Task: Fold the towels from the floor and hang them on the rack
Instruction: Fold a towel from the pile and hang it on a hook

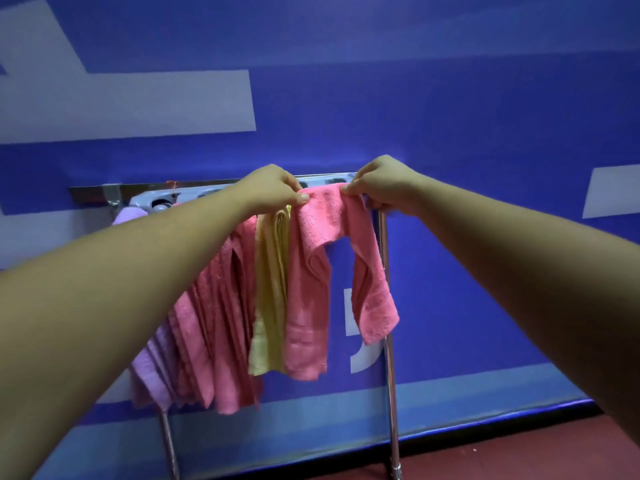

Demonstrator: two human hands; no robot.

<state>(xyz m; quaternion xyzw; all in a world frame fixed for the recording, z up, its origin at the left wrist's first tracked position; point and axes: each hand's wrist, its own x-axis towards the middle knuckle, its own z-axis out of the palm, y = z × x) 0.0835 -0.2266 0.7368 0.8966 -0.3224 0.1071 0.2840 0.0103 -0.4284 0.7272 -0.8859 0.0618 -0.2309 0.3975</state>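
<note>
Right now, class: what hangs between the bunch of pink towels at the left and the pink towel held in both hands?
A yellow towel, in the head view.

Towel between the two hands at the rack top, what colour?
Pink, clearest in the head view; a yellow towel hangs beside it.

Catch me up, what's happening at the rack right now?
A person is hanging a pink terry towel at the right end of a metal rack against a blue wall. The left hand and right hand each pinch its top edge at the top of the rack. The towel droops unevenly, not yet straightened. To its left already hang a yellow towel, more pink towels and a lilac towel.
</note>
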